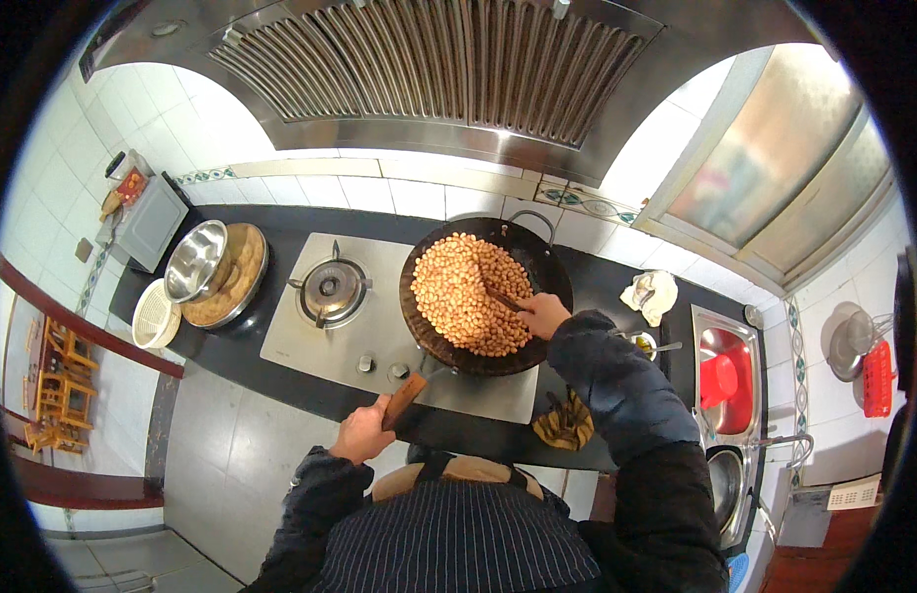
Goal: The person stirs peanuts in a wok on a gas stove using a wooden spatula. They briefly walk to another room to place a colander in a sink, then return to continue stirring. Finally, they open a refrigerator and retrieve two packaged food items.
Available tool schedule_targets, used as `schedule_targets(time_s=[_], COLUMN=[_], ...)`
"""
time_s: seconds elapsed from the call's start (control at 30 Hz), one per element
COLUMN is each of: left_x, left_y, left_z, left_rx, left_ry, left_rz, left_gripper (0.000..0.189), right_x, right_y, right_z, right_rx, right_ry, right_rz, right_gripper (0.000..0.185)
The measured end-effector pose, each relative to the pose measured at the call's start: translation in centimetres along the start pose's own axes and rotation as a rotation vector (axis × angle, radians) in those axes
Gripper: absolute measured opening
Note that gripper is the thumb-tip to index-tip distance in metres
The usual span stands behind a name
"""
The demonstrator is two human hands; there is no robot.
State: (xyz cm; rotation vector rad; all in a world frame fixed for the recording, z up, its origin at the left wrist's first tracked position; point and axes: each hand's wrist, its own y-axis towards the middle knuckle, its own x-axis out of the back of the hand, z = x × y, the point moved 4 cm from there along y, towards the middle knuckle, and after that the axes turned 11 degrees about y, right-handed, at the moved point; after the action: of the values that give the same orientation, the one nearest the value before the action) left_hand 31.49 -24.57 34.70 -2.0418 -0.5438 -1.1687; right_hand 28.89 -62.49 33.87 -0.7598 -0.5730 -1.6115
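Note:
A dark wok point(551, 278) sits over the right side of a steel gas hob point(295, 348), heaped with shelled peanuts point(451, 293). My left hand point(363, 430) grips the wok's wooden handle point(404, 400) at the near left. On the wok's right side, my right hand point(545, 315) is closed around the dark handle of a stirring tool point(505, 299). The tool's far end is buried in the peanuts, so its shape is hidden. Opposite the wooden handle, the wok has a metal loop handle point(536, 215).
Left of the wok is a bare burner point(332, 289). A steel bowl point(197, 259) rests on a round wooden board point(243, 285). To the right lie a white cloth point(649, 295), a small bowl point(644, 345), striped gloves point(566, 424) and a sink point(751, 385). A range hood point(428, 137) hangs overhead.

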Motion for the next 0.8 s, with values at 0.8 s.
schedule_targets(time_s=[0.8], left_x=[-0.1], left_y=[-0.3], left_z=[0.0], left_rx=[0.045], left_ry=[0.059], left_rz=[-0.067], left_gripper=[0.054], right_x=[2.5], right_y=[3.6], right_z=[0.9], right_rx=[-0.191], right_ry=[-0.4], right_rz=[0.121], right_gripper=[0.021])
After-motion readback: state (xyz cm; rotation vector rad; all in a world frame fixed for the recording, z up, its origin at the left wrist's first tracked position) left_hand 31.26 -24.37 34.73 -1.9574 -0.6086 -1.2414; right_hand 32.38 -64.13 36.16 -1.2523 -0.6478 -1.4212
